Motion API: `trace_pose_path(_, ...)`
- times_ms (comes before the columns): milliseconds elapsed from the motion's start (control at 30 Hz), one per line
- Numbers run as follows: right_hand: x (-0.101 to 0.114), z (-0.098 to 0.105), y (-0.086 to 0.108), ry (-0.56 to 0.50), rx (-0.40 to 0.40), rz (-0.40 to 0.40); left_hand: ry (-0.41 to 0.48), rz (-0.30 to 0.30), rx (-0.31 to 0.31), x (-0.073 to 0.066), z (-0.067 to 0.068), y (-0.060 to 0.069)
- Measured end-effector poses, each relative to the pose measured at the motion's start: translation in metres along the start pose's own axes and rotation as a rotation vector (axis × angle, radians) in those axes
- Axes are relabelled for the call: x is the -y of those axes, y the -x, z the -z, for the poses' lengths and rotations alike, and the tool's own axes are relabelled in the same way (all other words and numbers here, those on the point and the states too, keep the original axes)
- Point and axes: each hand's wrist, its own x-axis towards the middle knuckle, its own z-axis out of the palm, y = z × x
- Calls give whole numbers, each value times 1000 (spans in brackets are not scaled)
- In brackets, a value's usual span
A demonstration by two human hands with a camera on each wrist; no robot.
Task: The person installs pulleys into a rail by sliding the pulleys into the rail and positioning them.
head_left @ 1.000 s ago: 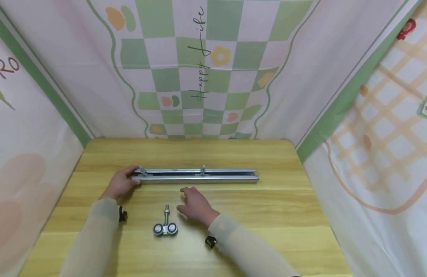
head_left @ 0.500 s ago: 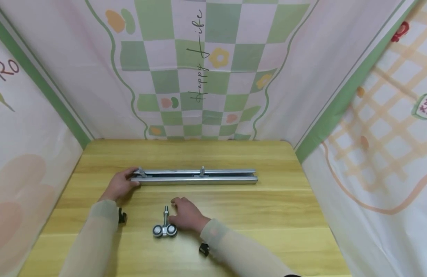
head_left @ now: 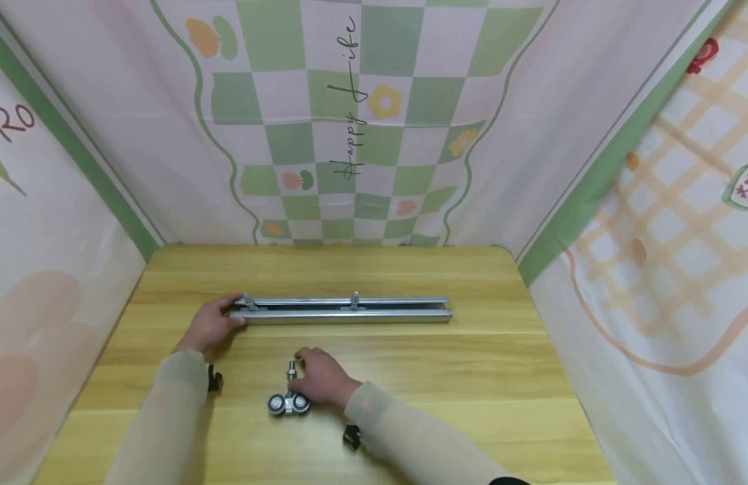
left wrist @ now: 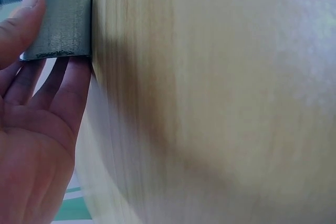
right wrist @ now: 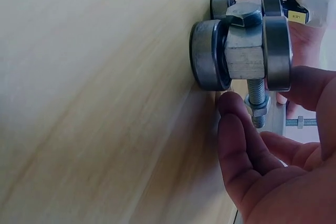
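Note:
A silver metal track [head_left: 350,316] lies lengthwise across the table. My left hand [head_left: 210,325] grips its left end, thumb on the near side and fingers behind. The left wrist view shows the thumb against the track's wall [left wrist: 63,19]. Two threaded bolts stand up from the slot, one [head_left: 354,300] near the middle and another [head_left: 247,300] by my left fingers. Nearer to me lies a hanging-door roller [head_left: 289,402] with a threaded bolt and small wheels. My right hand [head_left: 322,378] is at its bolt, thumb and fingers loosely around it, without a clear pinch.
The wooden table [head_left: 459,377] has rounded far corners. Printed fabric [head_left: 362,135] hangs behind it and along both sides. A small black device [head_left: 213,378] sits on the left wrist, and another [head_left: 352,437] on the right.
My right hand has moved left and toward me from beside the track to the roller's bolt. The left hand keeps its grip on the track. The roller lies where it was.

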Motion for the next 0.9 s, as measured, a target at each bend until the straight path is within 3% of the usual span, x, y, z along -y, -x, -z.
trace_pose_path(900,1,0,-5,-134,9,-72,-2,-9,-3,-3,1,3)
